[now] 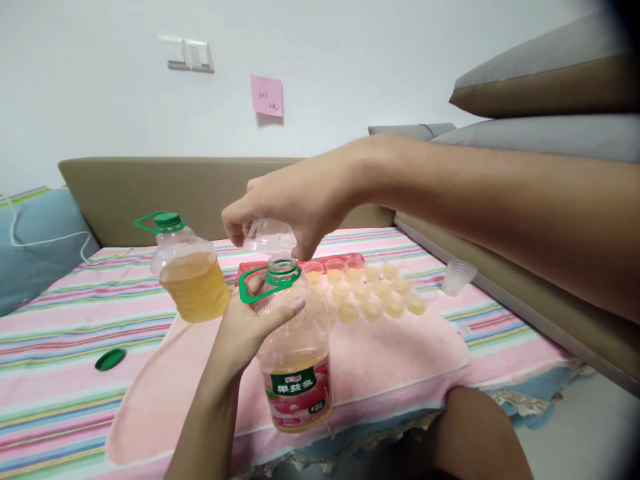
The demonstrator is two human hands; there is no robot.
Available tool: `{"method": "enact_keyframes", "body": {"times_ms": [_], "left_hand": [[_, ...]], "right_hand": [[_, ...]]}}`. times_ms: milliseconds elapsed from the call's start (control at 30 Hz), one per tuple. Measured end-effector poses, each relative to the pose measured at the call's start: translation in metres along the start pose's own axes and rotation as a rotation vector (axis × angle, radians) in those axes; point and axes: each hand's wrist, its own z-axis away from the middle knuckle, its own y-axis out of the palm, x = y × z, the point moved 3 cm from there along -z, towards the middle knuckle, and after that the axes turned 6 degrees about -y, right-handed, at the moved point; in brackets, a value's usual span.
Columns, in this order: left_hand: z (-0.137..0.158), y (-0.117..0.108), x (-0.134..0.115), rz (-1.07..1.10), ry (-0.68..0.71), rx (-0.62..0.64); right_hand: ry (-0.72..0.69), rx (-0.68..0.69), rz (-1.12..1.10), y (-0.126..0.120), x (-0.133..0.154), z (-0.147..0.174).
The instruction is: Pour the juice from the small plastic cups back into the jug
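Observation:
A large clear plastic juice bottle (299,390) stands upright in front of me, uncapped, with a green handle ring at its neck. Pale yellow liquid shows low inside it, behind a red and green label. My left hand (257,323) is wrapped around its shoulder, below the ring. Just above the bottle's mouth, my right hand (305,197) grips a clear plastic cup (271,237) from above; the cup looks turned over, wide rim down. Whether cup and mouth touch, I cannot tell. Several small clear cups (371,310) of yellow liquid stand in rows to the right.
At the left are a second juice bottle (193,283) with its green cap on and a loose green cap (110,359). A stack of cups (459,277) lies at the right. Beneath everything are a pink cloth (390,363) and striped sheet (60,373). A red packet (245,273) sits behind.

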Motion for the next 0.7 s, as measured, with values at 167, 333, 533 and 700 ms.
{"method": "enact_keyframes", "body": {"times_ms": [167, 333, 533, 700], "left_hand": [[0.001, 0.0, -0.001, 0.009, 0.01, 0.024], [0.001, -0.001, -0.001, -0.013, 0.003, 0.011], [0.0, -0.001, 0.001, -0.003, 0.001, -0.006], [0.0, 0.002, -0.002, 0.001, 0.001, -0.003]], "right_hand": [[0.022, 0.027, 0.054, -0.001, 0.008, 0.001], [0.012, 0.04, 0.077, -0.001, 0.009, -0.002], [-0.04, 0.026, 0.145, -0.003, 0.001, -0.002], [-0.089, 0.007, 0.127, -0.002, -0.002, 0.0]]}}
